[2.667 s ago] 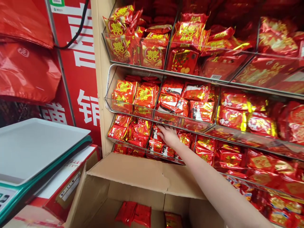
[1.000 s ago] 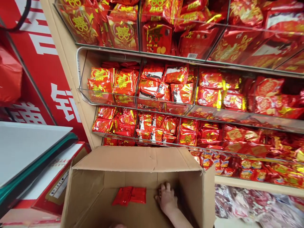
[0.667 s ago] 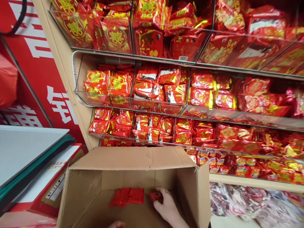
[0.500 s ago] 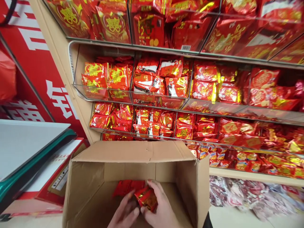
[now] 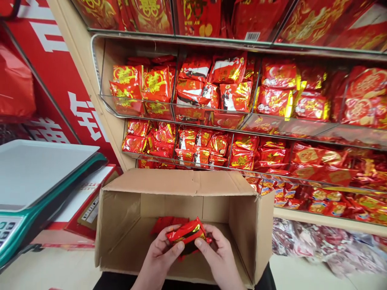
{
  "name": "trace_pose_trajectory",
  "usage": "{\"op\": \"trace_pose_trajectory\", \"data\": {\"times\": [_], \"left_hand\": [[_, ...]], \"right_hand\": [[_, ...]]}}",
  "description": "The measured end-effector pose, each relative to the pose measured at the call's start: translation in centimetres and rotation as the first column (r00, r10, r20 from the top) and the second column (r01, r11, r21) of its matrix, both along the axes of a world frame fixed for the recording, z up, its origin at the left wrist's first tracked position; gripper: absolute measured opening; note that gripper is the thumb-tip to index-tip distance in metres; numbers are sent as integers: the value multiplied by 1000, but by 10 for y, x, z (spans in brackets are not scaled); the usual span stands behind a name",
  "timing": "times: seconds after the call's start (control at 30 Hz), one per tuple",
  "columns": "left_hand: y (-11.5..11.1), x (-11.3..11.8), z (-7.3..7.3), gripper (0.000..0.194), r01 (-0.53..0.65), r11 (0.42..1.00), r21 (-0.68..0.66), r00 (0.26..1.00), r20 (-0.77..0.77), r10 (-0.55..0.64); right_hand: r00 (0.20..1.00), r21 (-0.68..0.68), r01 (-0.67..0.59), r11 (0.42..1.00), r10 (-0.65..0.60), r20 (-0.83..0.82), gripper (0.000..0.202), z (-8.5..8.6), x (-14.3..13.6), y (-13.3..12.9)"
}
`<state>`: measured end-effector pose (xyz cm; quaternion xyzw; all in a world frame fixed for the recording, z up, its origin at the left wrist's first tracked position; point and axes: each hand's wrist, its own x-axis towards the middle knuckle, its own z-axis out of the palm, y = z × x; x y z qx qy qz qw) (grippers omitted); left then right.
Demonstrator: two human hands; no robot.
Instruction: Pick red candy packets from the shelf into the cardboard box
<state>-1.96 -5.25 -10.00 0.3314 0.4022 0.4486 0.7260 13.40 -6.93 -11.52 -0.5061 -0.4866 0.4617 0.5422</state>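
Between my two hands is a shiny red packet (image 5: 188, 233) with gold and dark markings, held over the open cardboard box (image 5: 117, 237). My left hand (image 5: 163, 249) grips its left side, the thumb on the front face. On the other side my right hand (image 5: 218, 251) is closed round the right end, thumb likewise in front. Part of another red piece shows by the right fingers; whether it is a second packet I cannot tell. Deeper in the box, behind my hands, lie red packets (image 5: 165, 222) on the bottom, partly hidden.
Clear-fronted shelves (image 5: 211, 110) full of red and gold packets rise behind the box. To the left stands a teal weighing scale (image 5: 45, 173) with a flat tray, beside a red-and-white carton (image 5: 87, 201). Clear bags (image 5: 317, 245) lie on the floor at right.
My hands have lifted the packet up and towards me from inside the box, and it is now turned with its face more visible. The camera view has tilted down and shifted left.
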Motion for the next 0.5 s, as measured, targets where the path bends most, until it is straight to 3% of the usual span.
{"op": "trace_pose_trajectory", "data": {"times": [0.07, 0.13, 0.23, 0.3, 0.4, 0.5], "left_hand": [[2, -2, 6, 37, 18, 1000, -12, 999, 27, -17], [4, -4, 15, 41, 95, 990, -102, 982, 171, -77], [4, -6, 27, 40, 139, 965, -224, 967, 240, -83], [3, -6, 29, 42, 44, 978, -205, 983, 184, -6], [-1, -3, 25, 51, -65, 989, -136, 983, 161, 87], [-1, -1, 17, 51, -99, 989, -109, 985, 128, 113]], "right_hand": [[997, 156, 17, 988, -29, 71, 19, 7, 4, -4], [983, 322, -39, 946, -21, 182, 22, 12, 7, -8], [961, 437, -123, 891, -3, 277, 29, 10, 7, -13], [974, 410, -77, 909, -19, 226, 29, 4, 6, -16], [996, 179, 54, 982, -41, -74, 27, -9, 0, -16], [920, -7, -43, 999, 37, -390, 38, -16, -8, -12]]}}
